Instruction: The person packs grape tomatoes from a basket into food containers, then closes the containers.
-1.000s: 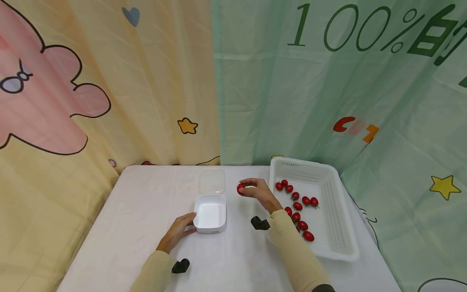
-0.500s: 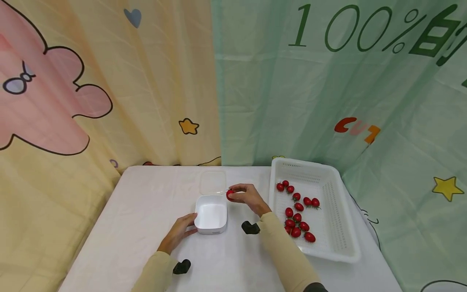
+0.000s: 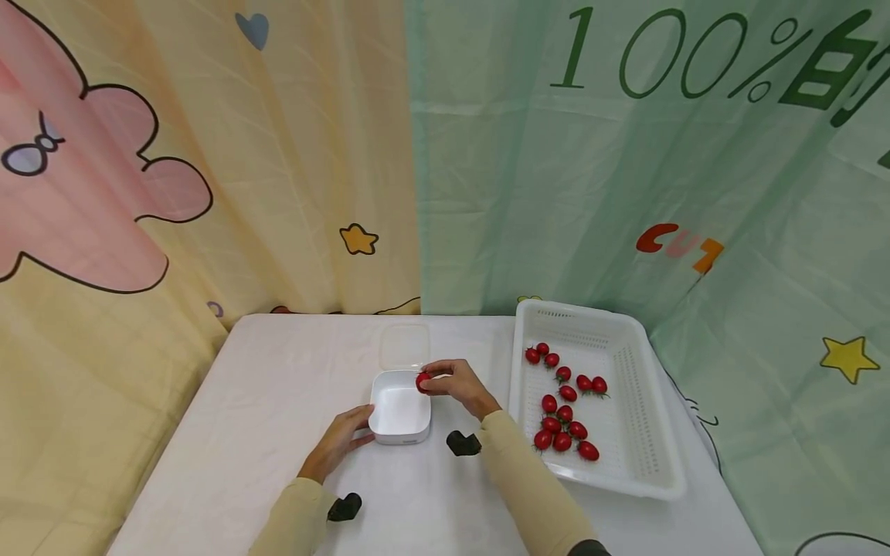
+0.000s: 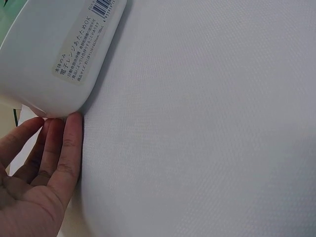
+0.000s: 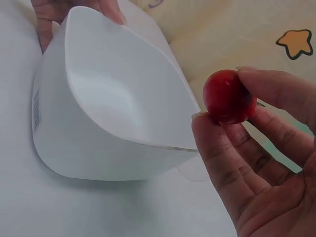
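Observation:
A red cherry tomato is pinched between the thumb and fingers of my right hand. That hand holds it over the right rim of a square white container, whose visible inside is bare white. With extended fingers, my left hand touches the container's left side. Up close in the left wrist view, the fingertips meet the lower edge of the wall, near a printed label with a barcode.
A clear lid lies just behind the container. On the right stands a large white perforated basket with several cherry tomatoes in it. White cloth covers the table; printed curtains hang behind it.
My right hand has carried the cherry tomato leftward and slightly down, from beside the basket to above the container's right rim. My left hand has stayed at the container.

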Motion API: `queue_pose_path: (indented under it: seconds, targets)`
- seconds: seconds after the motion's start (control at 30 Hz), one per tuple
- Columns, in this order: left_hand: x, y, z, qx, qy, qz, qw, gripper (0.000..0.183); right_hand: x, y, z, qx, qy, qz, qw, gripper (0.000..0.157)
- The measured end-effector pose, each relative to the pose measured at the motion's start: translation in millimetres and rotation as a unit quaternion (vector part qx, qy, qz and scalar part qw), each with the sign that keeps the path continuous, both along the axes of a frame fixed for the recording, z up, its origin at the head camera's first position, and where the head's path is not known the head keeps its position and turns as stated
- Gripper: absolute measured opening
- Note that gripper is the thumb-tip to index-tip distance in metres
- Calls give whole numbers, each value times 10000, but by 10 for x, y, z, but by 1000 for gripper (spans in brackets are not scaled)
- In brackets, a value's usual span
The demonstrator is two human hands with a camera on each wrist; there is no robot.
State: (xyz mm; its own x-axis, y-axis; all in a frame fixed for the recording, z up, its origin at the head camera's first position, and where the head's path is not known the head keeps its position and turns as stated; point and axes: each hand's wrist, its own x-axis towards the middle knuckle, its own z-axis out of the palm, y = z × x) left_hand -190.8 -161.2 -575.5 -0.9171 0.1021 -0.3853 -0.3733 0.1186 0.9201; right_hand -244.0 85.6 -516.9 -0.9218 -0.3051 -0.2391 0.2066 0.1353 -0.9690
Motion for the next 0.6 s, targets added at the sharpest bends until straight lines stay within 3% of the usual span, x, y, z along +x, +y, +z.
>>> queue_pose_path:
  seconds: [0.6]
  targets:
    - [-11, -4, 18, 3, -108, -36, 9999, 58, 94, -174, -78, 237, 19, 248, 9994, 33]
